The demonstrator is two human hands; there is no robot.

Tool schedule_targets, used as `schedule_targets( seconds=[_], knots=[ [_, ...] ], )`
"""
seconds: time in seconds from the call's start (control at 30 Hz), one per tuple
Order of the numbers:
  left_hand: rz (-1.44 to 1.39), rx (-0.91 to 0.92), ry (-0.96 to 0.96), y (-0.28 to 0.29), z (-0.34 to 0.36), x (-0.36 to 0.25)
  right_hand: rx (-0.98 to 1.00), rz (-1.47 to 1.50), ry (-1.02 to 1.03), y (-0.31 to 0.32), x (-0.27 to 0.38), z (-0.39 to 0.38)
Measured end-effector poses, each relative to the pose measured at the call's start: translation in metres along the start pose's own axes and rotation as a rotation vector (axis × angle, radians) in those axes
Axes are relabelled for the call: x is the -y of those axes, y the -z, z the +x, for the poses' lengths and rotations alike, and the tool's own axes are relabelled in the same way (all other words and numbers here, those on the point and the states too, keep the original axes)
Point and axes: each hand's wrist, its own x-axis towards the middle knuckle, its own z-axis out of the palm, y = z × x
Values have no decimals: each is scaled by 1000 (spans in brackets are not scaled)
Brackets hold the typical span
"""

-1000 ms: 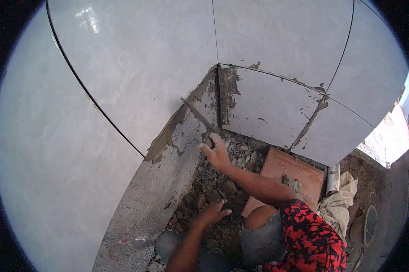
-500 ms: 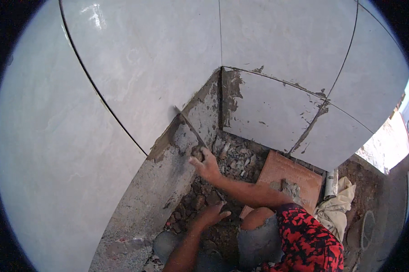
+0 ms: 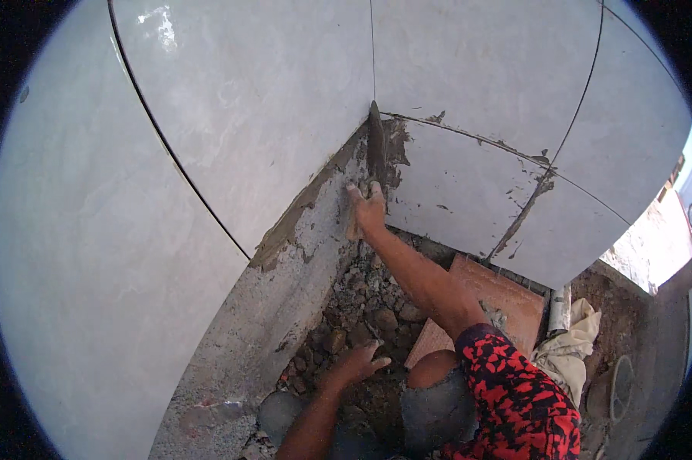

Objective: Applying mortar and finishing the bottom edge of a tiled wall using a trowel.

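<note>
My right hand (image 3: 367,207) grips a mortar-smeared trowel, whose blade (image 3: 376,134) points upward into the inner corner where two tiled walls meet. The blade lies against grey mortar beside the smeared lower tile (image 3: 453,176). Left of the corner, a strip of bare, rough wall (image 3: 284,307) with mortar along its top edge runs below the large pale tiles (image 3: 231,115). My left hand (image 3: 357,360) is low over the rubble (image 3: 338,314), open with fingers apart, near a thin dark piece that I cannot make out.
A terracotta square tile (image 3: 507,303) with a mortar lump lies on the right. Behind it are a pale pipe (image 3: 560,307), a crumpled cream cloth (image 3: 568,349) and a round container (image 3: 622,387) on dirt. My bent knee (image 3: 430,372) is at the bottom centre.
My right hand with the trowel has moved up and right, from the left wall strip into the corner; the blade now stands more upright. My left hand has stayed about where it was.
</note>
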Motion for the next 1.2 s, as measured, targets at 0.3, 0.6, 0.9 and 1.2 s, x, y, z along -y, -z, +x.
schedule_targets(
  seconds=[0.3,0.6,0.9,1.2],
  knots=[
    [43,-69,-1,-1,-1,10,67,-74,-187,42,-32,-39],
    [43,-28,-55,2,3,-9,213,-213,-188,150,-33,-100],
    [7,-13,9,-1,4,-7,389,140,-437,88,-5,-40],
    [4,17,10,-2,-5,-15,474,583,-650,28,-3,-32]
  ],
)
